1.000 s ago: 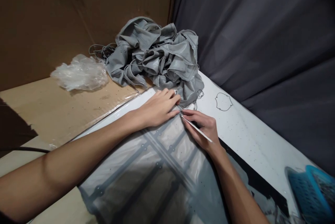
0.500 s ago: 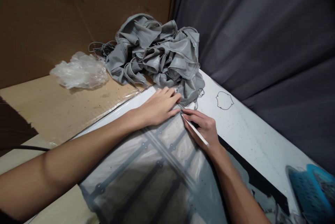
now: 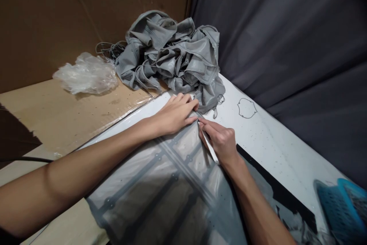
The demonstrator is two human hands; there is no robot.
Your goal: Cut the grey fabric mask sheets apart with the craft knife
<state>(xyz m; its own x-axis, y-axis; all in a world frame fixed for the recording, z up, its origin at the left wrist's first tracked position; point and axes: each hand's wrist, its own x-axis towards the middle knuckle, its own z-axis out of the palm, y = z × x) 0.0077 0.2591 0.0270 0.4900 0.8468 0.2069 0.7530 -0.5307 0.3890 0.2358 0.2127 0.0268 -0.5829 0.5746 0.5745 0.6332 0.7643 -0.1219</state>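
Note:
A translucent grey rubbery sheet [image 3: 172,168] with darker bands and small studs lies across the white tabletop. My left hand [image 3: 179,113] presses down on its far end, palm down, thumb stretched toward my right hand. In my right hand [image 3: 219,138], the closed fingers grip a slim white pen-shaped tool [image 3: 210,147]; whether it is a pen or a craft knife does not show. Its tip meets the sheet just beside my left thumb, and its rear end points back toward me.
Crumpled grey rubbery pieces [image 3: 172,52] are heaped beyond my hands. Left of them, clear crumpled plastic [image 3: 86,75] sits on cardboard [image 3: 83,111]. A thin dark loop [image 3: 247,108] and small specks lie on the white tabletop [image 3: 275,149]. Blue baskets [image 3: 338,203] stand at right, below a dark curtain [image 3: 281,38].
My right hand has turned slightly, and the rear end of the white tool has swung left and down. My left hand keeps its place on the sheet.

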